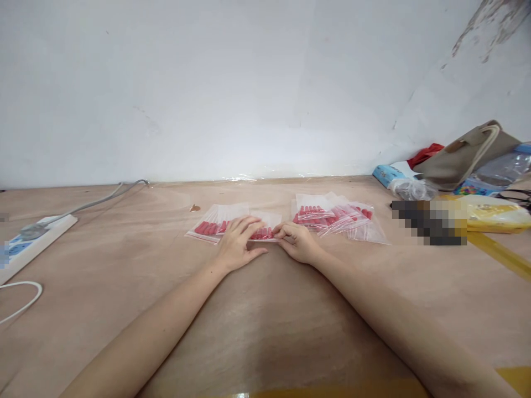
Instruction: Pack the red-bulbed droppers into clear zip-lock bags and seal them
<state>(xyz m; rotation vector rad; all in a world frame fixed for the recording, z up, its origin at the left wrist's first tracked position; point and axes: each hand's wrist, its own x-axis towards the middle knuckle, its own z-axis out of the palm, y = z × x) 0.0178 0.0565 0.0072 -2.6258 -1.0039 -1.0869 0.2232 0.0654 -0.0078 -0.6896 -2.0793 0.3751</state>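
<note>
Between my hands lies a small clear plastic bag (263, 232) with a row of red pieces inside. My left hand (238, 243) rests over its left part, fingers spread and thumb apart. At the bag's right edge my right hand (297, 242) has its fingers curled in, thumb and forefinger pinching the corner. Another clear bag (207, 227) of red pieces lies flat, partly under my left hand. Beyond my right hand several similar bags (336, 216) overlap in a loose pile. What exactly the red pieces are is too small to tell.
A white power strip (37, 249) with a grey cable sits at the left. On the right are a pixelated dark object (431, 221), a yellow packet (495, 215), a blue tissue pack (388, 174) and a beige bag (460, 155). A white wall (257, 88) borders the table.
</note>
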